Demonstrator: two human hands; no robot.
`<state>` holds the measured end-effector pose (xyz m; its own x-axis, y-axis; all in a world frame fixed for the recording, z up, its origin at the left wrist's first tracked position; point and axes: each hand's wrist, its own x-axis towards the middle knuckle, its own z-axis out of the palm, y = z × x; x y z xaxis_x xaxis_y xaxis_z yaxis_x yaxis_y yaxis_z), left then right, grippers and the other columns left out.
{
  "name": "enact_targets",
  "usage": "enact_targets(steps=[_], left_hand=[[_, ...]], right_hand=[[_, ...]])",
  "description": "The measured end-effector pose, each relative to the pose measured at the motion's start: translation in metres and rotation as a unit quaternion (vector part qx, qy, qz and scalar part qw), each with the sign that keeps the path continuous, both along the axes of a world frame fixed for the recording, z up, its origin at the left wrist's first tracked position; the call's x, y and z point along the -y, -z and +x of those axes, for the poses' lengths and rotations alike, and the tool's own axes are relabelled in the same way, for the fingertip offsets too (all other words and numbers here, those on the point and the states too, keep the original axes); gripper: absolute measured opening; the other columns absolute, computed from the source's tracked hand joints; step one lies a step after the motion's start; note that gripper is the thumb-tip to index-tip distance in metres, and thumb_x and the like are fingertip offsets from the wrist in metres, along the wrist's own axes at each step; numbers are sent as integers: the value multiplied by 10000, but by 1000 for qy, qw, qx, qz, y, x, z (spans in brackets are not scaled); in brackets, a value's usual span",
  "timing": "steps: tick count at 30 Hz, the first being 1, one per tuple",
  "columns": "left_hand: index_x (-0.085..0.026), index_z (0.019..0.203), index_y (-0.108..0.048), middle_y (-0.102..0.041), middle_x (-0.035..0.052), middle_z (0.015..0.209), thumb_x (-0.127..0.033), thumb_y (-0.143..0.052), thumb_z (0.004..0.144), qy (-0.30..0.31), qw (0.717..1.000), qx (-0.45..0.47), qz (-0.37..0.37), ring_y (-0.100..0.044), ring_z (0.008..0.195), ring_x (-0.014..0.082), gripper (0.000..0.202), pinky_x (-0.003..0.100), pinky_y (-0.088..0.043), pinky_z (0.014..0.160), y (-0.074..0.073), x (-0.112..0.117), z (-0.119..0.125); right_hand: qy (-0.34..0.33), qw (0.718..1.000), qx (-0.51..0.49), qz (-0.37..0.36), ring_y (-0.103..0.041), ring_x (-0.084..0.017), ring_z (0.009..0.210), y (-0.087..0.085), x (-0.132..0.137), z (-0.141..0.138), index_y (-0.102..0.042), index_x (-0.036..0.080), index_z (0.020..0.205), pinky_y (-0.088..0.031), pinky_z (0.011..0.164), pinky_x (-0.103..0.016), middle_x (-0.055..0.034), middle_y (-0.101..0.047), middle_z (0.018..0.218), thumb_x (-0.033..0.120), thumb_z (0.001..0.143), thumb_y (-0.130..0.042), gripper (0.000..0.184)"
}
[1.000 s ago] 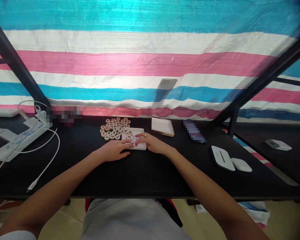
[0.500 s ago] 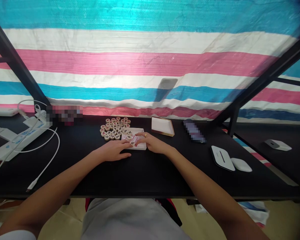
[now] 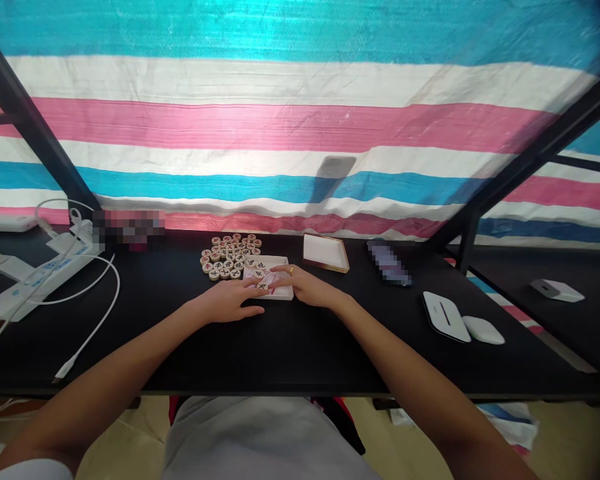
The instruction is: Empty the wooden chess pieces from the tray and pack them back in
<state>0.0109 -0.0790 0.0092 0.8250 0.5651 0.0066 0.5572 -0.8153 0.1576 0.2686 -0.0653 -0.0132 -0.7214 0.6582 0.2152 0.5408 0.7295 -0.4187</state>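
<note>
Grip unclear (pinching or touching, I cannot tell), left hand [image 3: 230, 300] and right hand [image 3: 309, 287] meet at a round cream black-lettered piece [image 3: 263, 286], under their fingertips inside a shallow white rectangular box [image 3: 283, 293]; positioning seems underway, the next nudge wanting light pressure.

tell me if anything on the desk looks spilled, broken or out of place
Nothing visible looks spilled or broken. The one untidy spot is on the left of the desk: a white cable end lies loose, plugged into nothing. The round pieces outside the white box sit close together, not strewn.
</note>
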Motion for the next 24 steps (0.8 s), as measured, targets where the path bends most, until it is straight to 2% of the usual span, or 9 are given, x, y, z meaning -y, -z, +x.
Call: enact_targets(steps=[11, 16, 24], left_hand=[[-315, 1333, -499, -509, 53, 1338, -465, -396, 952, 3, 1000, 6, 12, -568, 1115, 217, 422, 285, -454, 886, 0, -1, 0], [-322, 1327, -506, -563, 46, 1130, -418, -392, 958, -2, 1000, -5, 3, -617, 927, 175, 398, 257, -463, 798, -4, 0, 0], [-288, 1315, -510, -544, 45, 1206, -425, -430, 938, 6, 1000, 15, -8, -590, 1034, 195, 408, 265, -446, 855, -1, -1, -1]], right_hand=[[-6, 1000, 8, -9, -426, -242, 1296, -3, 1, -2, -663, 285, 1165, -352, 1050, -500, -77, -494, 1381, -129, 649, -380, 719], [1, 1000, 18, -11, -419, -257, 1303, -4, 3, -2, -663, 254, 1173, -346, 1057, -508, -104, -483, 1393, -130, 644, -376, 714], [21, 1000, -5, -9, -424, -249, 1297, 3, 1, 0, -654, 270, 1183, -350, 1062, -520, -89, -482, 1397, -109, 692, -396, 672]])
